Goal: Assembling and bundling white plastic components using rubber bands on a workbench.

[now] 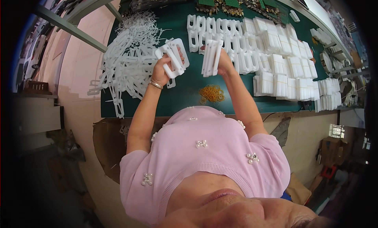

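Dark green work mat covers the bench. At 12 o'clock, rows of white plastic frame pieces laid flat. At 10 o'clock, loose heap of white plastic strips and frames, some spilling over the mat's near edge. At 3 o'clock, bundled stacks of white plastic pieces standing on edge, packed close in rows. Centre, small pile of yellow rubber bands on bare mat. Far edge at 1 o'clock, green circuit boards with metal parts. Grey metal frame bar slants at 10 o'clock. Brown cardboard sheet below the bench at 8 o'clock. Pink knit top with pearl clusters fills 6 o'clock.
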### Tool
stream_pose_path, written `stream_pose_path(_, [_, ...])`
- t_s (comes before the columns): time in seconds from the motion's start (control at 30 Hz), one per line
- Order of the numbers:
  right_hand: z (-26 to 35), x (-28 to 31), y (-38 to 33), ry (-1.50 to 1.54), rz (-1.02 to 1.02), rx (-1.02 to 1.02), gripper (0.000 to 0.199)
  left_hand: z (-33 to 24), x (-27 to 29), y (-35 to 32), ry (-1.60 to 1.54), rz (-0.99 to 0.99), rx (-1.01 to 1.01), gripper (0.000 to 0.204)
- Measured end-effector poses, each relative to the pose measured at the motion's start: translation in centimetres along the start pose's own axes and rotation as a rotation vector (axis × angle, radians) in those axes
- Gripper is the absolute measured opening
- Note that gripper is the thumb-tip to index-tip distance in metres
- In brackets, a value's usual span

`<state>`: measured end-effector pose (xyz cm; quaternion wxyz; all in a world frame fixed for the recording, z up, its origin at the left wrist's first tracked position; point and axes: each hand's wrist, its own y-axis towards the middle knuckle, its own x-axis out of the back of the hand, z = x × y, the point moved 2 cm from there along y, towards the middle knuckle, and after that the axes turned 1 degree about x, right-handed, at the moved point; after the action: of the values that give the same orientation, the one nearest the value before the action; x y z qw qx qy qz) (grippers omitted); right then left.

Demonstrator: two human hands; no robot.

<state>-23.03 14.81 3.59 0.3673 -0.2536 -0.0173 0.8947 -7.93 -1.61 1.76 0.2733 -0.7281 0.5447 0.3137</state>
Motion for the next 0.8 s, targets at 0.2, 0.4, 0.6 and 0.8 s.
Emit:
stream_pose_path(0.2, [-1.9, -3.3, -1.0, 0.008, 0.152, -0.002, 0.025, 2.1, 0.3, -1.0, 0.071, 0.043, 0.089, 0.053])
stream_pose_path(0.4, [-2.5, -3.0, -1.2, -0.169, 0.03, 0.071, 0.03, 3.1, -0.2, -0.6, 0.261, 0.033, 0.091, 0.051])
stream_pose_path(0.6, [-4.0, -1.9, -1.1, 0.015, 0.153, -0.093, 0.031, 1.7, 0.1, -0.2, 0.705, 0.072, 0.185, 0.048])
stream_pose_path(0.8, [-3.0, -0.2, -1.3, -0.234, 0.134, -0.049, 0.029, 0.0, 0.2, 0.8, 1.02, 0.175, 0.258, 0.049])
